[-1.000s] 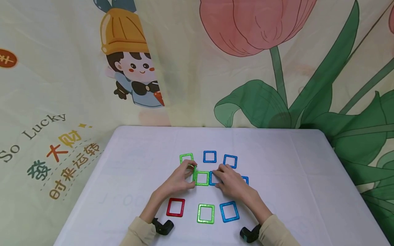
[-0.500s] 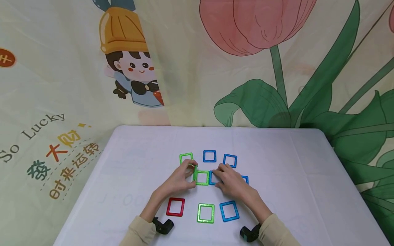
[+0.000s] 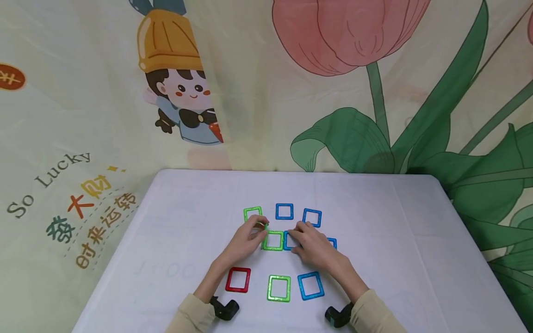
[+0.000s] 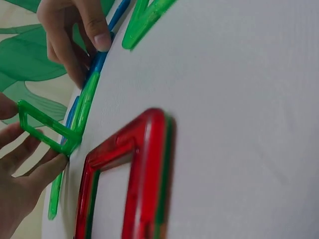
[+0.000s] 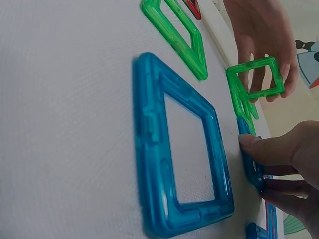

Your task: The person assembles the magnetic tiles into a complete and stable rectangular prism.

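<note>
My left hand (image 3: 245, 238) pinches a green square magnetic tile (image 4: 47, 119) that stands up from the table, its lower edge at the left side of a flat green tile (image 3: 273, 249). Beside that flat tile, on its right, lies a blue square tile (image 3: 285, 240). The fingers and thumb of my right hand (image 3: 314, 245) hold this blue tile (image 5: 251, 169) by opposite edges, low against the table. In the head view my fingers hide most of the upright tile and much of the blue one.
Nearer me lie a red tile (image 3: 248, 280), a green tile (image 3: 278, 300) and a blue tile (image 3: 310, 297). Farther back are a green tile (image 3: 252, 208) and two blue ones (image 3: 284, 218). Another blue tile (image 3: 333, 242) shows partly behind my right hand. A white cloth covers the table (image 3: 395, 277).
My left hand has shifted slightly right and its thumb has moved up along the upright green tile. The right hand keeps its place on the blue tile. The other tiles lie as before.
</note>
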The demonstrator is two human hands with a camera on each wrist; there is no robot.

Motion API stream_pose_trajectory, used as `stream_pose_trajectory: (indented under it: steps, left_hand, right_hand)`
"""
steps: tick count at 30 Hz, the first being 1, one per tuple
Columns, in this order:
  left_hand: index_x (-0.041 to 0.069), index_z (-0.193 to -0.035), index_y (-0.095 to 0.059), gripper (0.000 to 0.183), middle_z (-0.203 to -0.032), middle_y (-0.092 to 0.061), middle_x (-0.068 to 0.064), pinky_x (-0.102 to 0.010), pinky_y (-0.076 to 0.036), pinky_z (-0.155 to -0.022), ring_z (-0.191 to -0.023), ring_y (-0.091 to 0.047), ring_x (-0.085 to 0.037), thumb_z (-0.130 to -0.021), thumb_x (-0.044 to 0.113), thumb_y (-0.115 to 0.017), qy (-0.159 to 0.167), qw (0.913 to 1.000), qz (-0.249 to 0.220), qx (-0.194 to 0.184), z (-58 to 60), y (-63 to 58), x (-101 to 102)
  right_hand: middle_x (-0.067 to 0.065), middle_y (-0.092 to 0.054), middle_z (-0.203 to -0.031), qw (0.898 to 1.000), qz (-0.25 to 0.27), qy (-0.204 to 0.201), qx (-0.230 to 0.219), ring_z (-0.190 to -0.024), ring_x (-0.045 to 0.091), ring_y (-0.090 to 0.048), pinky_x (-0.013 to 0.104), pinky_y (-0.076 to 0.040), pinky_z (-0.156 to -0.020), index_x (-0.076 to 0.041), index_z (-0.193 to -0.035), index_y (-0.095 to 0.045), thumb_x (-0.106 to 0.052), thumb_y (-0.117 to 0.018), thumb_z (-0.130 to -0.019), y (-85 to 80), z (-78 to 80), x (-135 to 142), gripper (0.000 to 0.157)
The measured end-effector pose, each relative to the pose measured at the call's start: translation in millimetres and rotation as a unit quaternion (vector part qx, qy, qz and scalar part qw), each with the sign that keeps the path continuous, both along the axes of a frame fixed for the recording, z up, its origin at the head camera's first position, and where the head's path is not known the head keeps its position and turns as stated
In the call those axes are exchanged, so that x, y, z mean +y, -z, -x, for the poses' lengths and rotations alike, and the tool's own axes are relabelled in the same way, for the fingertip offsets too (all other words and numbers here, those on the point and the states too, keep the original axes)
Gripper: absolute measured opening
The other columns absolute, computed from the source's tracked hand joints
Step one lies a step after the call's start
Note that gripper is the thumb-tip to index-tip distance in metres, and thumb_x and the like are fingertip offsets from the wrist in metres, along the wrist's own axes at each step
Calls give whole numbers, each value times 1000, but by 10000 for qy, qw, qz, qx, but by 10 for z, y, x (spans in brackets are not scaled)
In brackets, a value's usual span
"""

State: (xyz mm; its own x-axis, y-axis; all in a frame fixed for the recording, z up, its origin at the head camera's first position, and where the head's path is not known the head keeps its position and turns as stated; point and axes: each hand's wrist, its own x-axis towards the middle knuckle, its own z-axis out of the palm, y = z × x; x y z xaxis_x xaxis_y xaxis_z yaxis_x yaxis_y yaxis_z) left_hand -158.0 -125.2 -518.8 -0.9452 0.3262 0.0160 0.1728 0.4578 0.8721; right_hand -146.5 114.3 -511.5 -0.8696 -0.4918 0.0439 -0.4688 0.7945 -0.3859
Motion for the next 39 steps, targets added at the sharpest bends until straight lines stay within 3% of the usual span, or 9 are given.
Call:
stream_pose_trajectory:
  steps: [8,16,28,39]
  left_hand:
    - [9,-135,-55,33,-133,-59,-6,-40,-53,-107,-122,-59,-24,-102,12,-61,-329,9993,-154,-120,-15,6,46]
    - [8,-134,-57,33,-133,-59,-6,-41,-51,-110,-123,-59,-24,-102,12,-61,-440,9979,-435,-176,-31,23,78]
    - [11,-133,-57,31,-135,-60,-9,-40,-52,-109,-125,-57,-22,-102,15,-60,-560,9973,-457,-153,-53,35,76]
    - [10,-132,-57,31,-133,-60,-7,-44,-51,-110,-124,-57,-23,-102,14,-60,-619,9968,-485,-151,-66,58,81]
  right_hand:
    - [1,-62,-118,9999,24,17,96,-103,15,-50,30,-55,-84,-9,-137,-67,-20,-79,-92,18,-7,0,47]
    - [3,-63,-121,9997,22,53,223,-105,17,-52,32,-57,-86,-7,-137,-66,-20,-78,-92,53,-25,2,48]
    - [7,-60,-134,9998,125,157,92,-119,21,-54,39,-57,-98,-6,-139,-64,-18,-78,-93,57,-31,5,49]
    - [8,-58,-135,9993,324,140,127,-117,20,-53,39,-56,-99,-8,-138,-64,-18,-79,-91,65,-47,12,51]
